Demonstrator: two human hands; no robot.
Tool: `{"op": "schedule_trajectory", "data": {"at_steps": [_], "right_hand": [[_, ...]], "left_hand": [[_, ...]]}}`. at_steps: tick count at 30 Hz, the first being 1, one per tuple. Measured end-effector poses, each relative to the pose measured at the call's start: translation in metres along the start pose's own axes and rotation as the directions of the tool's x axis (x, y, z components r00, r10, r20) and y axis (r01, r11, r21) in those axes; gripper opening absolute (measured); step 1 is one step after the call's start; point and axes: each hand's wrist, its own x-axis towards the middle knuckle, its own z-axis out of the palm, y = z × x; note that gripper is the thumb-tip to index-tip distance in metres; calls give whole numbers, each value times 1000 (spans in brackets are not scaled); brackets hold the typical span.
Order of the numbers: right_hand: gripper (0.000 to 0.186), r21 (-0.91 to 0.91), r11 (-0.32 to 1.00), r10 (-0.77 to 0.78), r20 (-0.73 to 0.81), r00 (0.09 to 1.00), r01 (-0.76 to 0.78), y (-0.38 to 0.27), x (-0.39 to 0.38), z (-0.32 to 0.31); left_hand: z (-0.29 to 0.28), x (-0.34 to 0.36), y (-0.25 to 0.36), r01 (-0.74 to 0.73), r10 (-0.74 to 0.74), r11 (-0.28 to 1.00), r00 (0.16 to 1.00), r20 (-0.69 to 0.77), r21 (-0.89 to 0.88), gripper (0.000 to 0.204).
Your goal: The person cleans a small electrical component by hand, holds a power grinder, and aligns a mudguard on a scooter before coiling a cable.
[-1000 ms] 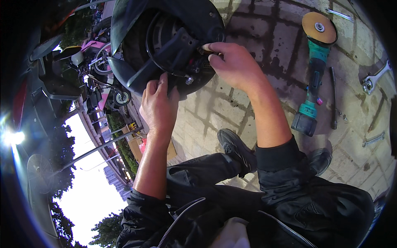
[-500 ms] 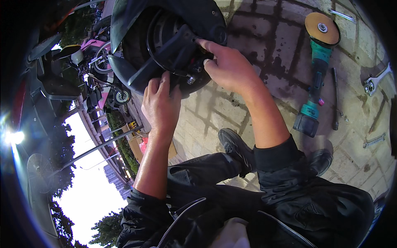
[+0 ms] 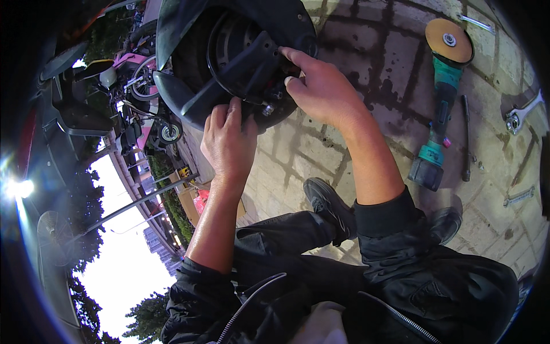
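A scooter wheel (image 3: 193,69) sits partly under a dark fender (image 3: 173,31) at the top. A black metal arm (image 3: 229,81) with holes at its end lies across the wheel, and a black cable (image 3: 211,62) curves past it to a small metal fitting (image 3: 268,109). My left hand (image 3: 229,140) is against the arm's lower side near the cable, fingers curled, tips partly hidden. My right hand (image 3: 327,94) is at the arm's holed end. Its index finger is stretched toward the holes and its thumb is apart, with nothing visible between them.
On the paving at right lie a green angle grinder (image 3: 441,109) with a tan disc, a dark rod (image 3: 466,137), a wrench (image 3: 522,113) and two more metal tools. My shoe (image 3: 329,209) stands below the wheel. Parked two-wheelers (image 3: 140,97) are at left.
The right index finger has drawn slightly back from the arm's end, so its holes show more. Its thumb and index finger are farther apart. The left hand stays by the arm.
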Motion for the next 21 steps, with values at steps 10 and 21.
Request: {"op": "schedule_trajectory", "data": {"at_steps": [10,21], "right_hand": [[53,-19,995,-98,-105,990,96,13,3,7],[51,-18,991,-137,-162,977,136,19,4,-4]], "left_hand": [[3,0,0,9,-9,1000,1000,5,16,42],[0,1,3,21,-22,1000,999,25,5,40]]}}
